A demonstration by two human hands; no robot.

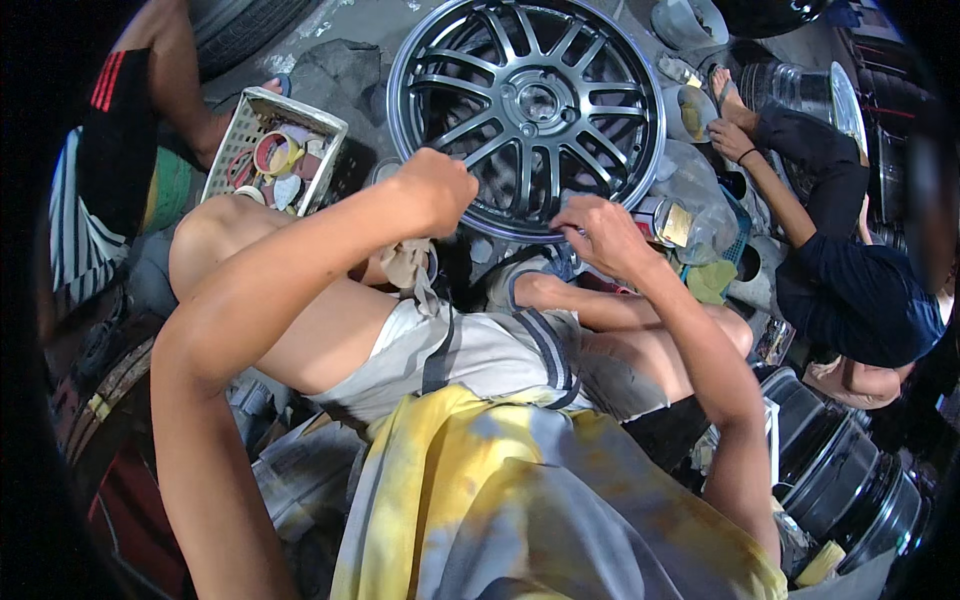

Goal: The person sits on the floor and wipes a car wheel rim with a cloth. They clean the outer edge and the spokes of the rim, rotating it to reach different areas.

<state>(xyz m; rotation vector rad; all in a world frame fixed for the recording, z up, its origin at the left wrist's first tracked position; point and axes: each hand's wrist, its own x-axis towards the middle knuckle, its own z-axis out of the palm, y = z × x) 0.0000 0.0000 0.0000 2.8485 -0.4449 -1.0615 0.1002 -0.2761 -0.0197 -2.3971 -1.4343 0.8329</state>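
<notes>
A cluttered workshop floor (365,85), grey and scuffed, surrounds a seated person in a yellow and grey tie-dyed shirt (540,490) and pale shorts (470,350). In front of the knees is a large, dark grey car wheel (520,112) without a tyre, its paired spokes facing up.

The left hand (440,190) is curled into a fist at the wheel's near left edge; whether anything is inside it cannot be told. The right hand (605,235) is at the wheel's near right edge, fingers half bent; its grip is also unclear.

Left of the wheel, a cream plastic basket (336,125) holds tape rolls (275,153) and other odds and ends. Just right of the wheel are a tin can (650,222), a clear plastic bag (705,200) and a white bucket (688,110).

Farther right of the wheel, another person in a dark blue shirt (860,300) sits with one hand (728,138) near that bucket. Well left of the wheel, someone in black shorts with red stripes (115,120) is partly visible.
</notes>
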